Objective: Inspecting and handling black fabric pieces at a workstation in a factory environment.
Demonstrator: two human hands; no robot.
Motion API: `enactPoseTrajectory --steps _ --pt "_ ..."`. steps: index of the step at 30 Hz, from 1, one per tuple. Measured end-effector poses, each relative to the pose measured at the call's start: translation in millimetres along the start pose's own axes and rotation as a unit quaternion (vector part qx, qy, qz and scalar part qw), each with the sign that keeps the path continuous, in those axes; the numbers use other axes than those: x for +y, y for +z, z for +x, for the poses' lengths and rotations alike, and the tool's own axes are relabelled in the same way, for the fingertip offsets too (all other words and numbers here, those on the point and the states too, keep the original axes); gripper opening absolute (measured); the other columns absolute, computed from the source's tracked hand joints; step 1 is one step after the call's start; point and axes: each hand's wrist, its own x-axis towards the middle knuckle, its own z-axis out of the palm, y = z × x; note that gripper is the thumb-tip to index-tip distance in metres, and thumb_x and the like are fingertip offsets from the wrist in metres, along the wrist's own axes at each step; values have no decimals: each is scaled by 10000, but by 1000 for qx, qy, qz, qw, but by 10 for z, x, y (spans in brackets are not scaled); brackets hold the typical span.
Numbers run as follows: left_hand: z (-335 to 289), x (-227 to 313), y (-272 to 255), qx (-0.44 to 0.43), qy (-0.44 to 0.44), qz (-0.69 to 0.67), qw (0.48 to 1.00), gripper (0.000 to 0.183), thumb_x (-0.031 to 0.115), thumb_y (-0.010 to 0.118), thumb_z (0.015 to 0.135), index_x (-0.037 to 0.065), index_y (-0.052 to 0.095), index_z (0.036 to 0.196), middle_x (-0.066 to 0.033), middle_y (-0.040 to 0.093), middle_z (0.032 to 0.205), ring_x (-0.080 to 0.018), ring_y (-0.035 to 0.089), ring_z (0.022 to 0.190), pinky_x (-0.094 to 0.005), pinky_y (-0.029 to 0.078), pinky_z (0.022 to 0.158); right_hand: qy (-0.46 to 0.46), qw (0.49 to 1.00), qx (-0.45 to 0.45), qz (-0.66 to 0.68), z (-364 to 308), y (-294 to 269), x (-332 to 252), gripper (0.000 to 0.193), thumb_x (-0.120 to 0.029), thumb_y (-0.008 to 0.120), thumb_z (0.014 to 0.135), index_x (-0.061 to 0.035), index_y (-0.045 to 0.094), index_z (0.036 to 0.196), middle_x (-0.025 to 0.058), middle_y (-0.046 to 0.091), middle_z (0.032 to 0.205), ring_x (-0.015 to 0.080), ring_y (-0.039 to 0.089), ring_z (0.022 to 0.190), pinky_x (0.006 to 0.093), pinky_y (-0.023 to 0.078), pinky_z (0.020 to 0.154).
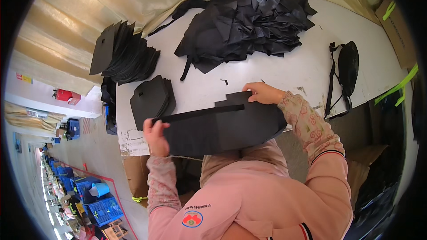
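Note:
I hold a large flat black fabric panel (222,129) over the near edge of the white table (275,71). A narrow black strip (200,113) lies along its upper edge. My left hand (155,137) pinches the panel's left end together with the strip. At the panel's stepped upper right corner, my right hand (263,93) grips it with fingers curled over the edge. Both sleeves are pink with a floral print.
A small stack of cut black panels (152,98) lies left of my hands, a fanned taller stack (124,53) beyond it. A big heap of black fabric pieces and straps (247,20) covers the far table. A black pouch with strap (347,69) lies right. Blue crates (100,204) stand on the floor.

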Motion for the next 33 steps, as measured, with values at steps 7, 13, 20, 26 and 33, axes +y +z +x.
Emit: enactPoseTrajectory --steps 7,13,20,26,33 --pt "244 -322 -1554 138 2 307 942 227 107 637 850 42 554 1051 -81 605 981 -213 615 877 -330 496 762 3 999 21 -28 -252 -96 186 400 -50 706 798 -77 594 1181 103 609 831 213 564 782 336 467 754" --pt "338 -183 443 -255 188 441 839 429 171 724 804 40 590 1190 -145 598 1191 -315 535 1154 -396 401 1006 1 998 12 -60 -423 -109 -116 523 -69 712 760 -96 550 1256 158 662 1050 343 627 944 403 483 835" --pt "636 -753 1775 -686 -146 314 640 486 188 772 795 23 602 1219 -50 655 1112 -155 585 1038 -296 441 944 -107 981 59 -151 -500 20 -483 687 -49 733 723 -130 469 1353 131 633 1162 336 613 991 405 463 857" --pt "597 -926 1913 -690 -233 180 661 534 45 771 753 15 582 1251 0 647 1081 -102 573 982 -263 446 926 -75 976 94 -182 -611 85 -490 707 -47 758 702 -145 478 1344 107 638 1161 290 611 999 373 417 862" --pt "571 -1036 1879 -697 -260 186 642 554 10 754 760 11 560 1279 11 628 1135 -83 540 1039 -262 422 967 -57 963 119 -237 -588 221 -468 696 -50 750 701 -140 475 1333 88 628 1108 273 607 977 378 413 816"
